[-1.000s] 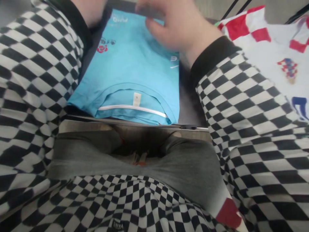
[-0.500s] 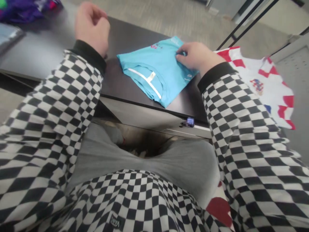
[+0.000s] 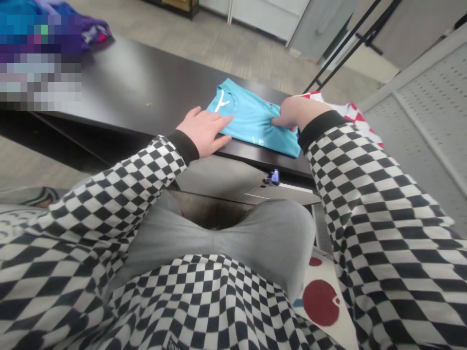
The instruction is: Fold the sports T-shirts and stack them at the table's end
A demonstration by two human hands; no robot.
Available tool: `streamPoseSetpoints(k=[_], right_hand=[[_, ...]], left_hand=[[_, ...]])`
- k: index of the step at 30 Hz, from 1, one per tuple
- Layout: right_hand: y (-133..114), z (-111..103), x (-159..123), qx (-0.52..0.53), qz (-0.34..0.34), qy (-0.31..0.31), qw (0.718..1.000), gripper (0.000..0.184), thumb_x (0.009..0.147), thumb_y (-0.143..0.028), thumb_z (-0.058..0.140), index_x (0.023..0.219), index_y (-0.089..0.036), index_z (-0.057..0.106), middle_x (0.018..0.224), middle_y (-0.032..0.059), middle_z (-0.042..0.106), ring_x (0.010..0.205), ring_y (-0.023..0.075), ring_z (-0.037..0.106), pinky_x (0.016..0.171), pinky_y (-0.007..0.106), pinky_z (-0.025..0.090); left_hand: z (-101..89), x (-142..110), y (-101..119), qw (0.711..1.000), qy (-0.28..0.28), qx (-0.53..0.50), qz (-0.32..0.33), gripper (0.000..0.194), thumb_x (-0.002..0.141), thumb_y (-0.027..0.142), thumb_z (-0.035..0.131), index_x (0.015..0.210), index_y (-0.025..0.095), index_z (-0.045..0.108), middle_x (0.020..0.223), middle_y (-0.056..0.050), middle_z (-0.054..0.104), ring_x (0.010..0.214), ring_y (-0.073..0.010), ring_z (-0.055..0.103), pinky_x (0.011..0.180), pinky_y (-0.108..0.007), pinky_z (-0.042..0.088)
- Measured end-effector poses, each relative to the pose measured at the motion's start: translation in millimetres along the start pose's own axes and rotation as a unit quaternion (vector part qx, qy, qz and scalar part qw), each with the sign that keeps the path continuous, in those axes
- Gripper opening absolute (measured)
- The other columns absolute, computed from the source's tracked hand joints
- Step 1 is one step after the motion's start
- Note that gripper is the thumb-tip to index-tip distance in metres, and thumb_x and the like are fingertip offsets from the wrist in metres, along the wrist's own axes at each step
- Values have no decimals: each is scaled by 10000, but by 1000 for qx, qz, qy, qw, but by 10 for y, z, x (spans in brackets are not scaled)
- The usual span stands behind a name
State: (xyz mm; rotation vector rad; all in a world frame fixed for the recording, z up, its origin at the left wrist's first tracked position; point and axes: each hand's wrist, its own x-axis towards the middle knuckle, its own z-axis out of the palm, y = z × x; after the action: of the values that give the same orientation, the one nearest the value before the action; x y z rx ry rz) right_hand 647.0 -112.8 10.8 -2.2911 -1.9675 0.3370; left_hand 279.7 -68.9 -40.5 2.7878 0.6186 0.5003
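A folded light-blue T-shirt (image 3: 251,114) lies on the dark table, its white-trimmed neckline toward the back left and small white print near the front edge. My left hand (image 3: 207,129) is open, fingers spread, resting on the shirt's near left side. At the shirt's right end is my right hand (image 3: 297,114), thumb against the fabric and the other fingers curled and partly hidden; it appears to grip the cloth there. Behind my right wrist a red-and-white checked jersey (image 3: 355,114) shows in part.
The dark table (image 3: 153,82) runs off to the left, where a pile of purple and blue clothing (image 3: 97,34) lies, partly pixelated. A grey perforated panel (image 3: 434,102) stands at the right. Black metal bars (image 3: 341,46) rise behind the jersey.
My left hand has come down from a curled pose at the left onto the shirt and opened. The shirt has turned, its neckline moving from the front to the back left, and looks narrower.
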Motion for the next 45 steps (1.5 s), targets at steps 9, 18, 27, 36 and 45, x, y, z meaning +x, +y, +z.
streamPoseSetpoints(k=[9,18,27,36,45], right_hand=[[-571,-132,-905,-23,7,-71,997,347,885,-605,926,882,-264,862,773,73,807,933,365,817,967,541,661],[-511,374,-1457,27,-176,7,984,783,1027,-633,749,1726,-308,612,1756,105,604,1633,422,548,1365,654,453],[-479,639,-1771,47,-176,31,983,700,1010,-424,743,1697,-330,650,1737,84,626,1596,394,597,1362,629,459],[-500,749,-1946,39,-128,91,987,439,1110,-348,545,1437,-260,824,1502,117,804,1411,361,735,1253,550,562],[-690,8,-1955,-50,-44,194,979,362,1201,-439,514,1326,-179,731,1223,146,827,1170,317,756,1081,449,565]], left_hand=[[-48,766,-921,984,-51,61,-162,734,1040,811,357,1376,315,781,1399,98,780,1420,-215,406,1396,-651,-21],[50,154,-150,998,53,-34,-29,738,1116,628,295,1629,231,647,1705,-46,646,1588,-219,511,1380,-475,349],[82,-461,248,998,-5,32,53,480,1010,350,630,1453,291,805,1497,-137,788,1472,-393,696,1370,-667,387],[-55,-320,89,997,-18,66,46,477,1146,373,408,1469,229,727,1326,-125,819,1341,-343,749,1215,-559,537],[-573,-42,100,995,28,88,34,549,1232,489,397,1386,75,723,1277,-140,751,1405,-329,689,1281,-596,454]])
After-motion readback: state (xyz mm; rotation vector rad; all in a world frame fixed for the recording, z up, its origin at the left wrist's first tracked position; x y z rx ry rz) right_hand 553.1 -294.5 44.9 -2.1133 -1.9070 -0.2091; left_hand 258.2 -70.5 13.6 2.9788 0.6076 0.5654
